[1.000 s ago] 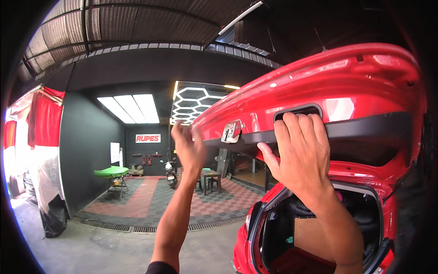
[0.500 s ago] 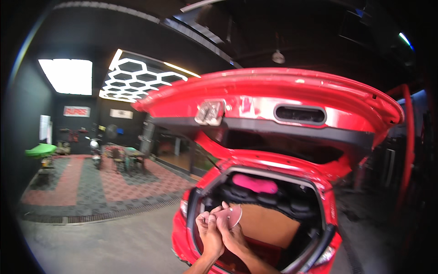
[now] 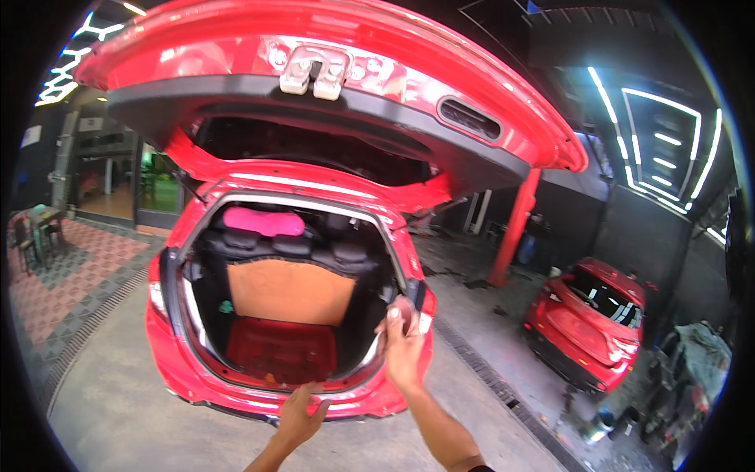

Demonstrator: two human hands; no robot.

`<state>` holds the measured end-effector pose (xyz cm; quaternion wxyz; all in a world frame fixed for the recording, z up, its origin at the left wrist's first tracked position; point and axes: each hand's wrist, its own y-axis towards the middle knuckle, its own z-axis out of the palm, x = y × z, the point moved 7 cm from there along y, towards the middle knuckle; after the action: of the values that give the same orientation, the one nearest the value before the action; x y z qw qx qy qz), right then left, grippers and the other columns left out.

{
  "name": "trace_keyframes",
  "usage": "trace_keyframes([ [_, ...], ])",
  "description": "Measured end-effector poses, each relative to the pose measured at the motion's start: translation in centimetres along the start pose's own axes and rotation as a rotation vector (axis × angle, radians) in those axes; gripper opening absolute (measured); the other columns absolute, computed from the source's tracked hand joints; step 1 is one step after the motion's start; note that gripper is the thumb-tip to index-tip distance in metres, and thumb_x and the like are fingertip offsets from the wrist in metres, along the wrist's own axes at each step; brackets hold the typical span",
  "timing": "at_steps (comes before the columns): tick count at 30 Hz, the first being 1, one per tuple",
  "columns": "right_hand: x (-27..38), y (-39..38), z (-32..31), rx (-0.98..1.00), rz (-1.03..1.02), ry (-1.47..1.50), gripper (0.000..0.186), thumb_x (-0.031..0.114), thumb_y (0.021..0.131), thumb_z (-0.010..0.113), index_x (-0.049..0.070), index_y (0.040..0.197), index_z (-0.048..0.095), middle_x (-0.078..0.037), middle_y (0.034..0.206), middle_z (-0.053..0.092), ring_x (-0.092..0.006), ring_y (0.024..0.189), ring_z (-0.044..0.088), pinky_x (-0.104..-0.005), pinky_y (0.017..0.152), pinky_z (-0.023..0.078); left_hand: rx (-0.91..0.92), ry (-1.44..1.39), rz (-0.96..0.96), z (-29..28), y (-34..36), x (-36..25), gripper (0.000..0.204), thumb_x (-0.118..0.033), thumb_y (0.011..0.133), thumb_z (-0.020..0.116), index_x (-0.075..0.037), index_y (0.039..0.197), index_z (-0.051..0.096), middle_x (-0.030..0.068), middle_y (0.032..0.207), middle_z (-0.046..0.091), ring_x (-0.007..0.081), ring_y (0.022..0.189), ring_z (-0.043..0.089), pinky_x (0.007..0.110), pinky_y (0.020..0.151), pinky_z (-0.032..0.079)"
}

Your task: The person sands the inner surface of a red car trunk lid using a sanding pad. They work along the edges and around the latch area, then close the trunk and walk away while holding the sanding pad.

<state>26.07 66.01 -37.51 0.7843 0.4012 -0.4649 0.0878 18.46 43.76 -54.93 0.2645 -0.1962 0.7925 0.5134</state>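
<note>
We are standing on a grey concrete floor (image 3: 110, 409), with a slotted drain (image 3: 491, 377) crossing it on the right and red-and-grey tiles (image 3: 102, 256) covering the ground on the left, where a small table (image 3: 43, 214) is standing. Strip lights (image 3: 662, 93) are glowing under the dark ceiling, and a second red car (image 3: 582, 330) is sitting near a red post (image 3: 515, 232).

Before us a red hatchback (image 3: 224, 393) is showing its open cargo bay: a tan panel (image 3: 291, 293) is leaning upright inside, and a pink cushion (image 3: 263, 222) is lying behind the seat backs. The raised tailgate (image 3: 370, 27) is hanging overhead, its metal latch (image 3: 316, 67) facing us.

In our right hand (image 3: 403, 342), in front of the bay's right edge, we are holding a small reddish disc (image 3: 406, 308), round and glossy-looking (blur is hiding its finer details), pinching it between thumb and fingers. Our left hand (image 3: 299, 415) is hovering by the rear bumper, its thumb standing apart from its blurred fingers; whether it is touching the car, we are finding impossible to tell
</note>
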Motion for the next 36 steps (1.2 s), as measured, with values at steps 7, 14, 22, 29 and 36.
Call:
trace_keyframes([
  [7,21.1,2.2,-7.5,-0.251,-0.835,-0.774,0.031,0.011,0.102,0.080,0.002,0.124,0.061,-0.004,0.100,0.064,-0.0103,0.083,0.057,-0.0304,0.073,0.051,0.725,0.422,-0.500,-2.9,-36.4,20.9,0.048,-0.036,0.101,0.080,-0.001,0.132,0.073,0.0214,0.133,0.074,0.0384,0.119,0.072,0.048,0.103,0.056],
  [14,35.2,2.7,-0.9,-0.263,-1.357,-1.317,0.039,0.007,0.095,0.080,0.001,0.130,0.064,-0.019,0.112,0.067,-0.0318,0.089,0.066,-0.0455,0.081,0.055,0.742,0.626,-0.850,-12.0,-53.5,23.7,0.049,-0.035,0.103,0.079,0.001,0.135,0.072,0.0231,0.140,0.072,0.0370,0.122,0.071,0.044,0.107,0.055],
  [22,40.3,4.0,7.6,-0.248,-1.723,-1.381,0.040,0.012,0.091,0.086,0.001,0.121,0.063,-0.019,0.106,0.068,-0.0348,0.091,0.070,-0.0437,0.077,0.059,0.658,0.652,-0.700,-10.1,-52.0,25.2,0.045,-0.034,0.102,0.078,0.000,0.130,0.072,0.0227,0.135,0.072,0.0374,0.118,0.071,0.045,0.103,0.055],
  [29,38.9,6.0,9.9,-0.311,-2.055,-1.339,0.052,0.009,0.083,0.094,0.011,0.131,0.075,-0.010,0.104,0.068,-0.0246,0.091,0.068,-0.0376,0.072,0.059,0.651,0.645,-0.664,-8.4,-52.1,27.9,0.041,-0.032,0.101,0.077,-0.001,0.127,0.072,0.0223,0.130,0.071,0.0377,0.114,0.070,0.046,0.099,0.055],
  [36,39.6,8.1,10.8,-0.308,-2.251,-1.313,0.051,0.006,0.086,0.091,0.014,0.134,0.078,-0.005,0.099,0.070,-0.0211,0.088,0.066,-0.0360,0.079,0.054,0.655,0.637,-0.652,-7.6,-51.6,28.6,0.037,-0.031,0.101,0.076,-0.002,0.123,0.072,0.0220,0.125,0.071,0.0381,0.109,0.070,0.047,0.096,0.055],
])
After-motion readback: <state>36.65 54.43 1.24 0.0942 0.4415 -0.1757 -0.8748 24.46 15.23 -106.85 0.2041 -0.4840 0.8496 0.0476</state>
